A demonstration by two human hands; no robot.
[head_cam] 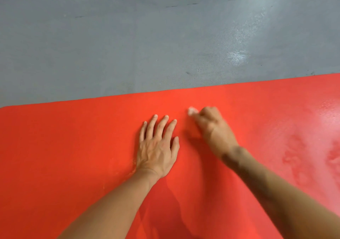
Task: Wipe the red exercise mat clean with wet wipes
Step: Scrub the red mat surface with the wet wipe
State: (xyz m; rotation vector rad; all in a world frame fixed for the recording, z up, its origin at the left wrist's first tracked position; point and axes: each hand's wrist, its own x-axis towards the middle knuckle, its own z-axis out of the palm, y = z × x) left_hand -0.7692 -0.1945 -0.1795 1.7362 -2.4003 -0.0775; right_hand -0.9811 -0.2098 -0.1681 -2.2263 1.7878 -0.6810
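The red exercise mat fills the lower half of the view, its far edge running from left to upper right. My left hand lies flat on the mat near the middle, fingers straight and spread. Just to its right, my right hand is blurred, its fingers curled round a small white wet wipe that peeks out at the fingertips and touches the mat. A wet, shiny patch with smear marks covers the mat's right side.
Grey floor stretches beyond the mat's far edge, with a bright glare spot at the right. The mat's left corner sits at the frame's left edge.
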